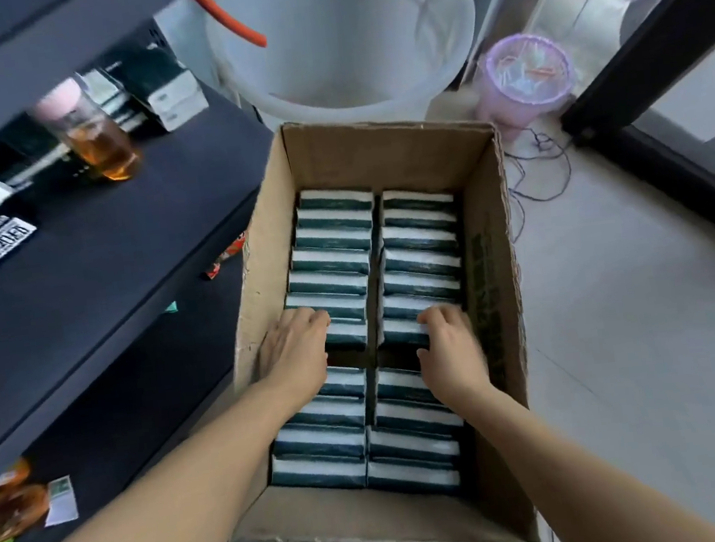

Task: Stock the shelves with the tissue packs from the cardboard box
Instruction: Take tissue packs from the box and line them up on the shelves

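Head view: both hands reach into the cardboard box (490, 255), where the tissue packs (335, 246) stand on edge in two tight columns — packed close, so fingers must hook over one to lift it. At 9 o'clock the left hand (296, 351) curls over a pack; at 3 o'clock the right hand (451, 344) pinches another. Dark shelves (93, 274) wait at 10 o'clock — judged early in the job.

I counted one cardboard box (382, 152), two rows of tissue packs (333, 229) inside, roughly a dozen visible per row, one white tub (344, 49), one lilac bin (525, 73), and one amber-filled bottle (95, 135).
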